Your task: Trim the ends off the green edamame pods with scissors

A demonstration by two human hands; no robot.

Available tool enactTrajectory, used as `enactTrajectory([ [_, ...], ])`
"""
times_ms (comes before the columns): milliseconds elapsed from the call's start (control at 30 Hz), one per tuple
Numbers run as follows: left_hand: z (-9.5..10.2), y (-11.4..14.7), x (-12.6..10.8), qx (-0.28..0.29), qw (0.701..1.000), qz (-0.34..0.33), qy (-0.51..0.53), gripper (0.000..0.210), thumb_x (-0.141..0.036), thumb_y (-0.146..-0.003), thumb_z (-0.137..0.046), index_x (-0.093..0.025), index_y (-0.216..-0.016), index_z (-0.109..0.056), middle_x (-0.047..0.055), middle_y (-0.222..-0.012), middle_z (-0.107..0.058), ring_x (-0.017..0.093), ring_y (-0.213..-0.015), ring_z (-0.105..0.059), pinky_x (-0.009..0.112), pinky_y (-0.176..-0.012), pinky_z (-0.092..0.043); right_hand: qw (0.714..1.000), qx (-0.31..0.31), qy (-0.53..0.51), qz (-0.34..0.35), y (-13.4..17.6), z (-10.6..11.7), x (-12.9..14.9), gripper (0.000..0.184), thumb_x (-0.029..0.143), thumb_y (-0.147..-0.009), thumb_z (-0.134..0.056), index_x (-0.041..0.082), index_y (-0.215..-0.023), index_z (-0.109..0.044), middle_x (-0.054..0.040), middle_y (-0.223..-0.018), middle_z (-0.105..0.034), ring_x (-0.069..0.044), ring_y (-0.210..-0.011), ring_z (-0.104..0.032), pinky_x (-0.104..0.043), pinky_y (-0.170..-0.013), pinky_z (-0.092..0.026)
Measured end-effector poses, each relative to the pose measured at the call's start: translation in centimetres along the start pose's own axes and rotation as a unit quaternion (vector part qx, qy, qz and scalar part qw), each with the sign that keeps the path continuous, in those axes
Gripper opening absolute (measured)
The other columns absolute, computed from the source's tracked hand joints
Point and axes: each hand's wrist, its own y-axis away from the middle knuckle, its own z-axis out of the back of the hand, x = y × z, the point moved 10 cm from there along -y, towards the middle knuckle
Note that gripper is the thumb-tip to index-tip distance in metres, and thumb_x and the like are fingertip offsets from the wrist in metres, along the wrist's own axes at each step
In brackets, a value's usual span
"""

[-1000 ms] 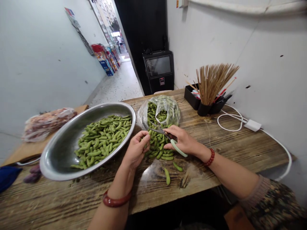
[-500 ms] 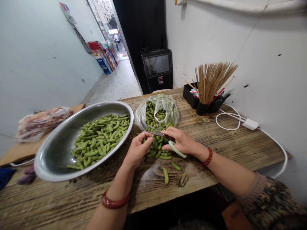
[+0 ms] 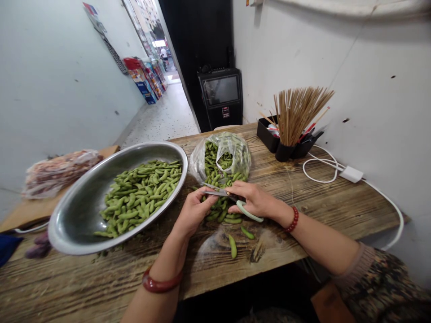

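My right hand [image 3: 251,197] is closed around scissors [image 3: 245,211] with pale green handles. Their blades are parted and point left across the fingertips of my left hand [image 3: 197,208]. That hand is pinched on a green edamame pod, mostly hidden by the fingers and blades. Behind and beneath both hands, a pile of edamame [image 3: 220,211] spills from a clear plastic bag [image 3: 244,154]. Two loose pods [image 3: 232,246] lie on the table nearer to me. Left of my hands stands a wide metal basin [image 3: 76,215] holding many edamame pods.
On the wooden table [image 3: 323,215], a black holder [image 3: 267,137] with skewers [image 3: 296,112] stands at the back right, beside a white cable [image 3: 319,181]. A bag of meat-like pieces [image 3: 60,172] lies on a board at left. A black-cased machine [image 3: 220,96] stands beyond the table.
The scissor blades have shifted slightly and now lie across the left fingertips, opened a little wider. My left hand has moved slightly toward the right hand. The basin and bag stay put.
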Motion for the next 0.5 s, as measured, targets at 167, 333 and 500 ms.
enactTrajectory([
  [167,0.05,-0.04,-0.07,0.001,1.0,0.004,-0.006,0.021,-0.032,-0.07,-0.074,-0.015,-0.079,-0.067,-0.002,-0.064,-0.054,0.007,-0.048,-0.038,0.018,-0.043,-0.029,1.0,0.014,0.016,-0.01,0.06,0.08,-0.08,0.049,0.035,-0.08,-0.071,0.019,-0.124,-0.057,-0.006,-0.095,-0.059,-0.018,-0.081,-0.058,-0.027,-0.072,-0.047],
  [333,0.28,-0.21,0.11,-0.001,0.999,0.009,-0.032,0.021,-0.033,-0.07,-0.073,-0.014,-0.077,-0.066,-0.003,-0.062,-0.051,0.007,-0.048,-0.036,0.018,-0.044,-0.03,0.999,0.016,0.024,-0.017,0.15,0.13,-0.19,0.051,0.037,-0.08,-0.071,0.02,-0.126,-0.056,-0.0069,-0.098,-0.06,-0.018,-0.084,-0.059,-0.027,-0.073,-0.047],
  [500,0.28,-0.21,0.31,0.003,0.998,0.008,-0.055,0.021,-0.033,-0.072,-0.072,-0.014,-0.076,-0.063,-0.004,-0.063,-0.049,0.006,-0.05,-0.037,0.017,-0.044,-0.03,1.0,0.015,0.017,-0.016,0.16,0.23,-0.19,0.044,0.034,-0.082,-0.069,0.019,-0.122,-0.058,-0.0058,-0.093,-0.061,-0.017,-0.08,-0.058,-0.026,-0.071,-0.046],
])
